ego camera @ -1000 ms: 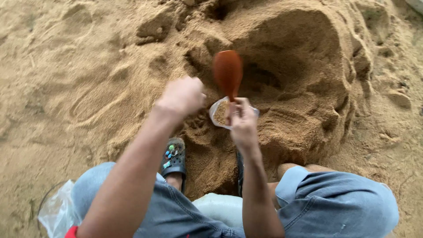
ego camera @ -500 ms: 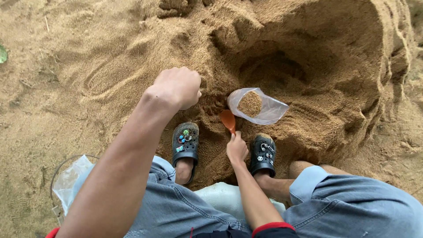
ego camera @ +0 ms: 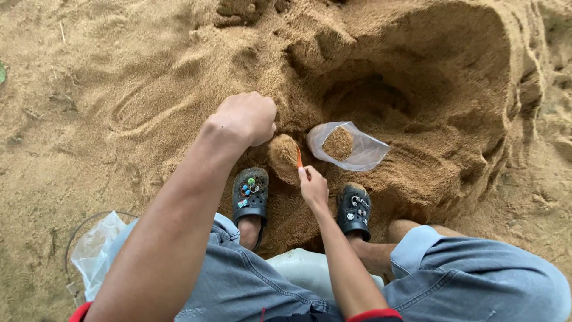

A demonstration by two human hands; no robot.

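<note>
Left hand (ego camera: pixel 245 117): raised, curled into a fist, contents indiscernible | Right hand (ego camera: pixel 313 188): low, pinching orange plastic scoop (ego camera: pixel 298 158) heaped with sand | Clear plastic bag (ego camera: pixel 348 146): open, just beside

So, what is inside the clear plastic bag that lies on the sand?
The clear plastic bag holds a small heap of sand, seen through its open mouth. The bag's far end is flat and looks empty. What lies under the bag is covered.
</note>
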